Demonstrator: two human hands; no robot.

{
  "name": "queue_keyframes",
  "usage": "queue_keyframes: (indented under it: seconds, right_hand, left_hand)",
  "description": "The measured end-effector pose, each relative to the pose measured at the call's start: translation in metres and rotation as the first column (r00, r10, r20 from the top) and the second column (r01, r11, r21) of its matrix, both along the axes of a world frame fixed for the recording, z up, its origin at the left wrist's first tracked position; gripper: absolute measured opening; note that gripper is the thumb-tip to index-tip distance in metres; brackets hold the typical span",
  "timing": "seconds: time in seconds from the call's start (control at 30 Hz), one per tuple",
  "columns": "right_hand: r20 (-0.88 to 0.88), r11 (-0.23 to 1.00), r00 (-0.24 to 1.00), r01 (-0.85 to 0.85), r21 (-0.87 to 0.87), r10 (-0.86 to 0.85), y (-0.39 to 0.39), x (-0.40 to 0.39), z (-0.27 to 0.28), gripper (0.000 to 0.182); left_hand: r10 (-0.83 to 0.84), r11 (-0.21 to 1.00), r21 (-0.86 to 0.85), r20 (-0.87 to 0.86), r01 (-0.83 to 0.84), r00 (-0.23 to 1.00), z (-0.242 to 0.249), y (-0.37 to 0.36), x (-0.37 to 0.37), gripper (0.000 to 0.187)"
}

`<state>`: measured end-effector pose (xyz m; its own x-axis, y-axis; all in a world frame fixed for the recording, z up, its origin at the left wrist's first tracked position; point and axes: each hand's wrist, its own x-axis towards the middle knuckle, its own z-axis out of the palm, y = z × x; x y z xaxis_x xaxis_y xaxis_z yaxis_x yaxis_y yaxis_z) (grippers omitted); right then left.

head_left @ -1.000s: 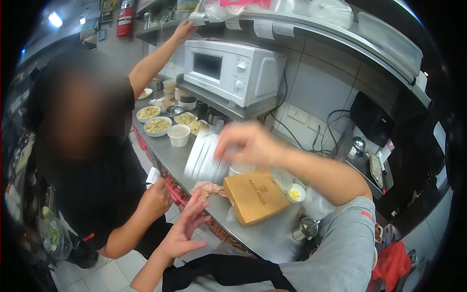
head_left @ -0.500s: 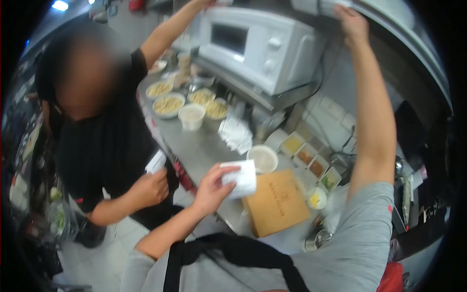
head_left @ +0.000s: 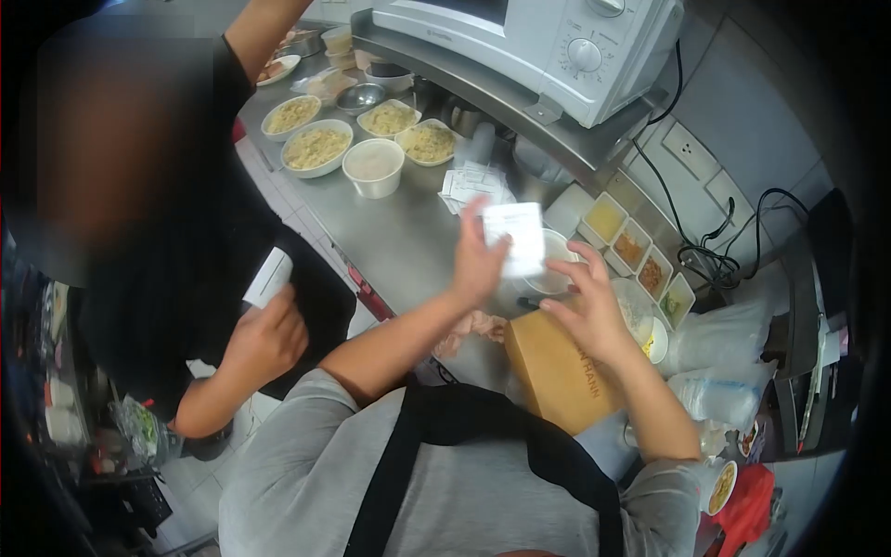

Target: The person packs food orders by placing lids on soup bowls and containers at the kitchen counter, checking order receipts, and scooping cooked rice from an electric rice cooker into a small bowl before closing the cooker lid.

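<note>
At the centre of the frame, above the stainless-steel counter [head_left: 399, 246], a small white rectangular paper slip [head_left: 515, 237] is held up by the left hand [head_left: 478, 265], its fingers closed on the slip's left edge with the thumb pressed against the face. The right hand [head_left: 585, 311] is spread just below and to the right of the slip, fingers open and lightly curled, resting on or just over the upper edge of a tan cardboard box with printed lettering [head_left: 557, 371]; whether the fingertips touch the slip cannot be told. A round white bowl [head_left: 552, 265] sits on the counter directly behind the slip. The step in hand appears to be the reading or checking of the slip against the box; the next move would seem to call for the slip being steadied by both hands, or lowered onto the box lid, with the right hand kept clear of the bowl. Toward the right of the frame a row of small square condiment trays [head_left: 640, 255] is seen, and at the upper left several white bowls of yellowish food [head_left: 320, 148]. A white microwave oven [head_left: 557, 46] stands on a shelf at the top. At the left, another person in a black shirt holds a white slip [head_left: 269, 278] in one hand [head_left: 264, 339].
</note>
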<state>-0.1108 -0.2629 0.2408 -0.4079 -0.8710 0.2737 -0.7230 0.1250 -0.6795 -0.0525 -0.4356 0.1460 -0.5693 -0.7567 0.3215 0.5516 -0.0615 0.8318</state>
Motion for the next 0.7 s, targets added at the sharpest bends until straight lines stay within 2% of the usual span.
queue_keyframes:
  seconds: [0.07, 0.1, 0.13, 0.23, 0.33, 0.37, 0.4, 0.43, 0.47, 0.5, 0.57, 0.6, 0.67, 0.7]
  right_hand:
    - [-0.032, 0.998, 0.997, 0.066, 0.013, -0.065, 0.009, 0.003, 0.004, 0.043]
    - [0.035, 0.995, 0.995, 0.096, 0.037, -0.097, 0.016, 0.003, 0.003, 0.042]
    - [0.007, 0.989, 0.989, 0.145, 0.036, -0.145, 0.024, 0.004, 0.002, 0.042]
    - [-0.044, 0.954, 0.954, 0.299, 0.021, -0.297, 0.046, 0.014, -0.002, 0.039]
    - [-0.031, 0.894, 0.895, 0.446, 0.035, -0.445, 0.073, 0.039, -0.007, 0.038]
    - [-0.053, 0.872, 0.872, 0.488, 0.034, -0.486, 0.081, 0.047, -0.007, 0.038]
    - [-0.088, 0.850, 0.847, 0.527, 0.011, -0.524, 0.082, 0.046, -0.003, 0.039]
    - [-0.128, 0.852, 0.845, 0.524, 0.005, -0.519, 0.081, 0.045, 0.010, 0.039]
    - [-0.165, 0.854, 0.843, 0.520, 0.006, -0.512, 0.081, 0.048, 0.026, 0.040]
    - [-0.194, 0.858, 0.844, 0.514, 0.020, -0.501, 0.080, 0.054, 0.039, 0.040]
    - [-0.334, 0.891, 0.839, 0.454, -0.008, -0.430, 0.072, 0.042, 0.079, 0.040]
    - [-0.398, 0.907, 0.831, 0.421, -0.009, -0.389, 0.065, 0.032, 0.106, 0.040]
    - [-0.395, 0.921, 0.835, 0.380, -0.088, -0.382, 0.043, 0.010, 0.166, 0.038]
    - [-0.545, 0.944, 0.771, 0.260, -0.202, -0.329, 0.029, -0.011, 0.194, 0.035]
  left_hand:
    - [0.101, 0.995, -0.026, 0.178, -0.098, 0.979, 0.006, -0.046, -0.014, 0.046]
    - [0.171, 0.968, -0.217, 0.215, -0.124, 0.962, -0.016, -0.082, -0.036, 0.040]
    - [0.244, 0.906, -0.401, 0.230, -0.137, 0.942, -0.035, -0.114, -0.058, 0.034]
    - [0.355, 0.769, -0.613, 0.174, -0.181, 0.918, -0.020, -0.151, -0.094, 0.023]
    - [0.534, 0.568, -0.811, 0.234, -0.139, 0.813, -0.064, -0.184, -0.114, 0.028]
    - [0.551, 0.594, -0.803, 0.361, -0.050, 0.752, -0.082, -0.190, -0.118, 0.027]
    - [0.541, 0.532, -0.831, 0.481, 0.162, 0.689, -0.112, -0.211, -0.130, 0.025]
    - [0.535, 0.573, -0.816, 0.443, 0.076, 0.720, -0.135, -0.217, -0.138, 0.022]
    - [0.464, 0.570, -0.804, 0.484, 0.168, 0.742, -0.132, -0.219, -0.139, 0.022]
    - [0.452, 0.574, -0.760, 0.605, 0.306, 0.655, -0.111, -0.211, -0.132, 0.031]
    - [0.483, 0.508, -0.751, 0.654, 0.422, 0.582, -0.060, -0.190, -0.108, 0.045]
    - [0.550, 0.474, -0.820, 0.560, 0.320, 0.620, -0.044, -0.178, -0.093, 0.047]
    - [0.666, 0.395, -0.912, 0.367, 0.110, 0.649, -0.023, -0.156, -0.064, 0.052]
    - [0.619, 0.378, -0.925, 0.279, 0.032, 0.734, -0.013, -0.154, -0.052, 0.051]
